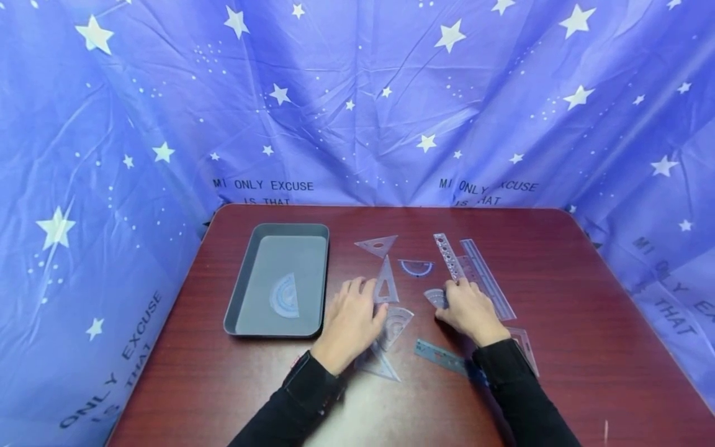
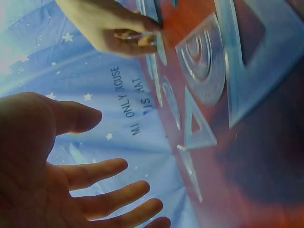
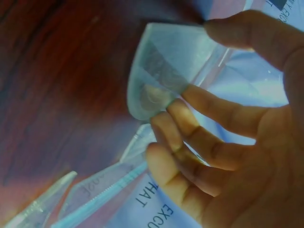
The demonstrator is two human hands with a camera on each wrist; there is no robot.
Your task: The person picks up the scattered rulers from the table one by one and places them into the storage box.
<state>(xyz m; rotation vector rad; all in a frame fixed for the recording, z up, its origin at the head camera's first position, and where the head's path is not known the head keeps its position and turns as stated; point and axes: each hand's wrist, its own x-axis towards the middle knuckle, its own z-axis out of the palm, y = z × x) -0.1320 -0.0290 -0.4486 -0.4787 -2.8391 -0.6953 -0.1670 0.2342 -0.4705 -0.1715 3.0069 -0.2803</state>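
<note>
My right hand [image 1: 470,312] pinches a clear protractor [image 1: 433,298] between thumb and fingers. In the right wrist view the same protractor [image 3: 164,52] spans from the thumb to the fingertips. My left hand [image 1: 350,323], fingers spread and relaxed, holds nothing. Beside it are a tall set square [image 1: 393,293], a larger clear protractor [image 1: 400,323] and another set square [image 1: 385,367], partly hidden by the hand. The left wrist view shows the larger protractor [image 2: 216,71] beyond the left hand's fingers.
A grey tray [image 1: 324,279] on the left holds a protractor [image 1: 287,297]. Farther back lie a small set square [image 1: 380,246] and a blue-marked protractor [image 1: 416,267]. Rulers [image 1: 487,279] lie at the right; a bluish ruler [image 1: 438,355] and a set square [image 1: 525,347] lie near the right sleeve.
</note>
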